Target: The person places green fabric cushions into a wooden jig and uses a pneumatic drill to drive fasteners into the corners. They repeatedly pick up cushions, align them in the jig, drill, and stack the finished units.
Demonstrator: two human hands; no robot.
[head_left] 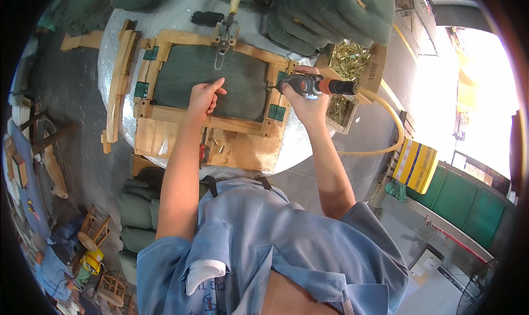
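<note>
Head view: left hand (203,98) presses ribbed green fabric (212,81) on wooden frame (182,116) (index out); right hand (306,100), grip wrapped around pneumatic stapler (314,86), at frame's right edge.

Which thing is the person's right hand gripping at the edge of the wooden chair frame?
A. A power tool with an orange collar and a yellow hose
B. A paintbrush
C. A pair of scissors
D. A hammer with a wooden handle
A: the right hand is closed round a dark power tool with an orange collar, a yellow hose trailing from it, its tip at the wooden frame.
</note>
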